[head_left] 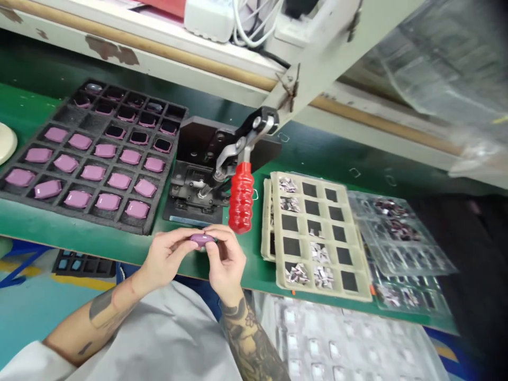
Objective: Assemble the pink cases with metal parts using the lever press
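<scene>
A small purple case is held edge-on between both hands, just in front of the bench clamp. My left hand pinches its left end with thumb and fingers. The right end is gripped by my right hand, thumb below and fingers over the top. Behind the hands stands a black toggle clamp fixture with a red handle pointing down toward me. To the left lies a dark foam tray with rows of purple cases, some showing black faces.
Right of the clamp, a cream compartment tray holds small metallic pieces. Clear plastic trays lie beyond it. A metal shelf frame crosses above the bench. Plastic-covered parts are at the lower right.
</scene>
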A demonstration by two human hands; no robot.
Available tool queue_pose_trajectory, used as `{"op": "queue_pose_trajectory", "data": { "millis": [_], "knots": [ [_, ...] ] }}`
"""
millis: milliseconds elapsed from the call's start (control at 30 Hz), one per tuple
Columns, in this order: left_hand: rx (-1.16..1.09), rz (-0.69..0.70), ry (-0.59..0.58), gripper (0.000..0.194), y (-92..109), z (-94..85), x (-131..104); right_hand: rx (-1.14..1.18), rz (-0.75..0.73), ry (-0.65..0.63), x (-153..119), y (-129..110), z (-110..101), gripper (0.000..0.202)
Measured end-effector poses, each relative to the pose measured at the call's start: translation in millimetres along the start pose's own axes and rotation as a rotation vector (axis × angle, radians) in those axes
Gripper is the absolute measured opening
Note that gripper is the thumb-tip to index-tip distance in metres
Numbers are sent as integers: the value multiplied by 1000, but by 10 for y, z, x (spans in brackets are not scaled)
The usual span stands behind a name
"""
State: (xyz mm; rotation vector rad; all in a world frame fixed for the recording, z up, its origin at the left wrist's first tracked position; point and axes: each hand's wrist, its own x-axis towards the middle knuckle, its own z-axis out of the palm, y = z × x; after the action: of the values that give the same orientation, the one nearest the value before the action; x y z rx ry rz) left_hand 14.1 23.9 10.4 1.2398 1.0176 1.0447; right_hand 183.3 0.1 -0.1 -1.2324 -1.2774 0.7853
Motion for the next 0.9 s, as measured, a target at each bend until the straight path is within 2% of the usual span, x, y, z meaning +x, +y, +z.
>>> {"op": "queue_pose_trajectory", "data": {
  "millis": [100, 200, 333, 433, 500, 567, 600, 667, 700, 767, 800, 900],
  "knots": [
    [148, 124, 65, 22, -23, 4, 11, 36, -4, 24, -26, 7, 31, 11],
    [144, 153, 87, 23, -42, 5, 8, -24, -35, 25, -59, 19, 63, 9],
    [28, 39, 120, 29, -72, -5, 22, -132, -65, 34, -47, -28, 118, 4],
    [-76, -76, 161, 37, -133, -26, 58, -207, -70, 44, 65, -125, 140, 8],
    [-110, -114, 160, 41, -197, -41, 75, -256, -177, 194, 233, -212, 118, 23],
    [-124, -98, 134, 46, -267, -55, 73, -283, -422, 372, 486, -311, 71, 41],
    [-121, -81, 110, 49, -301, -63, 64, -299, -576, 393, 637, -365, 42, 47],
    [-79, -53, 50, 51, -355, -79, 31, -340, -817, 279, 947, -489, -12, 46],
    [-41, -49, 22, 50, -372, -88, 11, -364, -868, 178, 1088, -563, -35, 41],
    [47, -42, -18, 48, -384, -103, -26, -396, -870, -4, 1302, -749, -70, 33],
    [87, -35, -24, 48, -379, -108, -38, -394, -855, -50, 1369, -861, -82, 36],
    [140, -10, 12, 44, -338, -100, -35, -351, -802, -21, 1437, -1230, -92, 53]
  ]
}}
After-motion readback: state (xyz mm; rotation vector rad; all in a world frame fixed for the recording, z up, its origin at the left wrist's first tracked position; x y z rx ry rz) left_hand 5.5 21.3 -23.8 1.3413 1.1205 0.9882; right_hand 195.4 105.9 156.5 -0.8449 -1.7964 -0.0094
